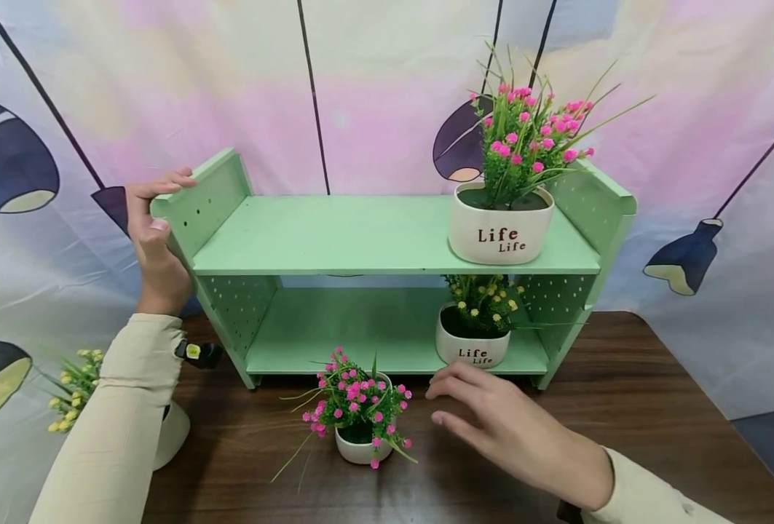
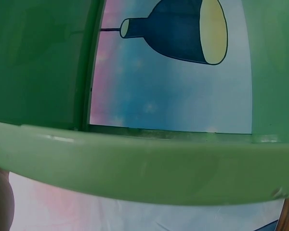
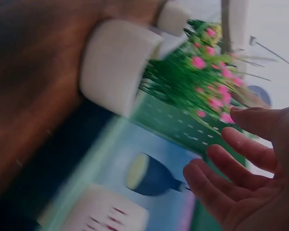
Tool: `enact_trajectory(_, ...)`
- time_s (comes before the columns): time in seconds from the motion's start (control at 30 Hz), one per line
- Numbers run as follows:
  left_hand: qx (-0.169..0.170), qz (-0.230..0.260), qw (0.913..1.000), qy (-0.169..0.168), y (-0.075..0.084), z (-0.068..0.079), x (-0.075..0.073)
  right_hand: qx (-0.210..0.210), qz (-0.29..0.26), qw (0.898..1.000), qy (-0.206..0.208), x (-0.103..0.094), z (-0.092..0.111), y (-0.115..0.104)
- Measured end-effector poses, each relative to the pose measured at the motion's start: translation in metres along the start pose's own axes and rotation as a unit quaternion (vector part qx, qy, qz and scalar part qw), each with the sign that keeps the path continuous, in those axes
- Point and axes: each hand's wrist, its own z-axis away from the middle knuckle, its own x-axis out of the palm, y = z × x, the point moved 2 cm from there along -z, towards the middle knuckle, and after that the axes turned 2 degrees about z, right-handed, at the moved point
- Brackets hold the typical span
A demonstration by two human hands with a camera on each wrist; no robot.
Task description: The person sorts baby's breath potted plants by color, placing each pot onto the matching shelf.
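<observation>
A green two-tier shelf [image 1: 321,233] stands on the table, and my left hand [image 1: 160,255] grips the top of its left side panel. In the left wrist view, the shelf's green edge [image 2: 149,166] crosses the picture. My right hand [image 1: 504,429] is in front of the shelf with relaxed, slightly bent fingers and nothing in them. Just beyond its fingertips, a white pot with yellow flowers [image 1: 472,346] sits on the lower tier at right. A white pot with pink flowers [image 1: 501,225] stands above it on the top tier. Left of my right hand is a smaller-looking pink-flowered pot [image 1: 363,447] on the table.
Another white pot with yellow flowers [image 1: 173,437] stands at the left of the table, partly hidden behind my left forearm. The brown wooden table [image 1: 629,386] ends at right. A cloth printed with lamps [image 1: 373,94] hangs behind the shelf.
</observation>
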Motion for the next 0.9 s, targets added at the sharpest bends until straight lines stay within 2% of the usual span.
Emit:
enact_trajectory(0.27, -0.006, 0.012, 0.9999, 0.002, 0.0, 0.0, 0.0, 0.05, -0.045, 0.996, -0.051, 0.049, 0.001, 0.015)
enact_trajectory(0.47, -0.004, 0.014, 0.9999, 0.004, 0.0, 0.0, 0.0, 0.023, -0.059, 0.994, -0.086, 0.076, 0.004, 0.012)
enact_trajectory(0.63, -0.006, 0.014, 0.9999, 0.003, -0.001, 0.001, 0.0, -0.015, -0.067, 0.993, -0.1, 0.087, 0.009, 0.009)
enact_trajectory(0.73, -0.006, 0.017, 0.9998, 0.005, -0.001, 0.0, -0.001, -0.034, -0.059, 0.99, -0.127, 0.09, 0.011, 0.01)
enact_trajectory(0.9, -0.006, 0.018, 0.9998, 0.007, -0.003, 0.0, -0.001, -0.025, -0.042, 0.982, -0.182, 0.09, 0.013, 0.012)
